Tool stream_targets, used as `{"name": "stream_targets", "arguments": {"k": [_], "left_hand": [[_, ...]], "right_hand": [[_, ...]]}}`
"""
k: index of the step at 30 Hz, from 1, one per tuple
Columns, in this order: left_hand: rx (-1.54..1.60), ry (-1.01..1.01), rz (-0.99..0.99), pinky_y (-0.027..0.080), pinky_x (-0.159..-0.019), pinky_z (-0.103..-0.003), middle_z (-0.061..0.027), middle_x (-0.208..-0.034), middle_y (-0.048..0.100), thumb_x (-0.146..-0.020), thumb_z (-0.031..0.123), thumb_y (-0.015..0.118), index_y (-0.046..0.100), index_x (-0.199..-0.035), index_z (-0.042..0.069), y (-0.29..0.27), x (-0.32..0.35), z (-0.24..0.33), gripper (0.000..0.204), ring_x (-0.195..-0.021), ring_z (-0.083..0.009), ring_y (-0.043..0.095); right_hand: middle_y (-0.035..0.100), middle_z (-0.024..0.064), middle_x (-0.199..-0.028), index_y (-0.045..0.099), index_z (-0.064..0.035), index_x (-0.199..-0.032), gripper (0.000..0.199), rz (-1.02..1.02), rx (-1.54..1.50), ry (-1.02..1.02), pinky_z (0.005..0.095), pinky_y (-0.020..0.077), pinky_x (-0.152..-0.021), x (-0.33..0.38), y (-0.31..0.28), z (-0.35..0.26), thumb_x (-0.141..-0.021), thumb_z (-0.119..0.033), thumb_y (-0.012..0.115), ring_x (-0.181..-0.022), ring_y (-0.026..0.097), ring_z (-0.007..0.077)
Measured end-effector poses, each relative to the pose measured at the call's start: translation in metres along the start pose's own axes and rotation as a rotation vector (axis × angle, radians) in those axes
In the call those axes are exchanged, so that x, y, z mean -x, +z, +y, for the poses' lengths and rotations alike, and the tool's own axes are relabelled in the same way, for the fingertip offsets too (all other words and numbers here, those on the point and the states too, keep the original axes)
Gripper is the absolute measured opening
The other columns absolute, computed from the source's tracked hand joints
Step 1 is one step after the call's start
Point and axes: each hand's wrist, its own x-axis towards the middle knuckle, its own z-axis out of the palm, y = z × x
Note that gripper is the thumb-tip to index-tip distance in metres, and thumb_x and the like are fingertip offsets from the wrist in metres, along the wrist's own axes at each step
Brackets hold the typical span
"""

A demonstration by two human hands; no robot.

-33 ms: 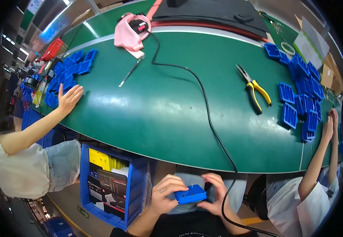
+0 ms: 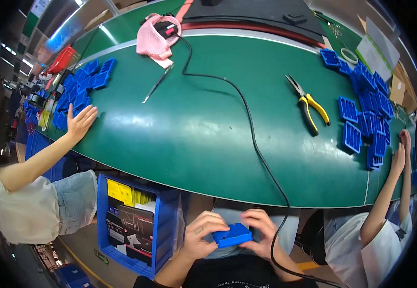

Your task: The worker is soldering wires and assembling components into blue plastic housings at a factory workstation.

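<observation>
My left hand (image 2: 202,236) is closed on a small blue rectangular plastic case (image 2: 232,235), thumb at its near side and fingers over its top. It is held above my lap, just off the table's near edge. Small dark spots show along the case's near side. At its right end my right hand (image 2: 262,233) curls round, the thumb low and the fingers at the upper edge. A black cable (image 2: 249,115) runs down the table and passes over my right forearm.
Pliers with yellow-black handles (image 2: 309,106), a thin metal rod (image 2: 156,85) and a pink cloth (image 2: 156,42) lie on the green table (image 2: 179,158). Blue slotted cases are heaped left (image 2: 81,81) and right (image 2: 369,105). Co-workers' hands flank me. A blue crate (image 2: 163,225) stands left.
My right hand has moved left and its fingers have come in against the case's right end. The left hand stays closed on the case.
</observation>
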Motion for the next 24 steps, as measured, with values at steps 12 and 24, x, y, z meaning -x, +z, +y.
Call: {"name": "stream_targets", "arguments": {"k": [12,24], "left_hand": [[0.284,-0.027,-0.304,0.050,-0.078,-0.036,-0.0108,-0.094,0.064,-0.069,0.006,0.082,0.061,-0.097,0.001,-0.007,-0.008,0.012,0.035,-0.088,-0.0271,0.062],[0.284,0.039,-0.709,0.046,-0.067,-0.034,-0.0082,-0.087,0.058,-0.071,0.011,0.079,0.054,-0.083,0.005,-0.003,-0.040,0.013,0.028,-0.078,-0.0272,0.058]], "right_hand": [[0.066,0.0102,-0.081,0.069,0.0007,-0.083,0.033,-0.057,-0.052,-0.024,0.0326,0.0491,-0.067,0.000,-0.018,-0.001,-0.065,-0.024,0.081,-0.074,0.064,0.0251],[0.066,0.0095,-0.085,0.068,-0.0004,-0.085,0.031,-0.185,-0.140,0.022,0.0340,0.0487,-0.067,0.011,-0.034,-0.003,-0.066,-0.020,0.082,-0.077,0.063,0.0263]]}}
